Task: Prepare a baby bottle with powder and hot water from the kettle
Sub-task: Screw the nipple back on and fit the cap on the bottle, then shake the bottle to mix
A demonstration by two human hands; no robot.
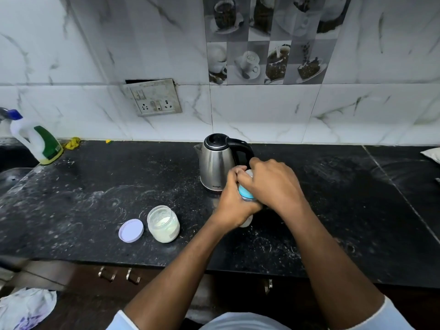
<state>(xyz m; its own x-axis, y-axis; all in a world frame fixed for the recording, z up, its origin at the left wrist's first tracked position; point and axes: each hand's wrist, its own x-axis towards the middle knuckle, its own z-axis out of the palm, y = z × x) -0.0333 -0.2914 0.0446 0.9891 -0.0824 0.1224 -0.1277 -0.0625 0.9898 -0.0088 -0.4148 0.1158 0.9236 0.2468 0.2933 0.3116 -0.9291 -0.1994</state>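
A baby bottle [245,192] with a blue collar stands on the black counter [95,198], mostly hidden by my hands. My left hand [232,206] wraps around its body. My right hand [271,184] closes over its top, where a clear cap peeks out. Just behind them stands a steel kettle [215,163] with a black lid and handle, lid closed. To the left, an open jar of white powder [163,223] sits beside its pale round lid [131,230], which lies flat on the counter.
A white and green detergent bottle [37,139] stands at the far left near a sink edge. A wall socket plate [153,97] is above the counter. Yellow scraps lie by the wall. Drawer handles [119,275] show below the counter's front edge.
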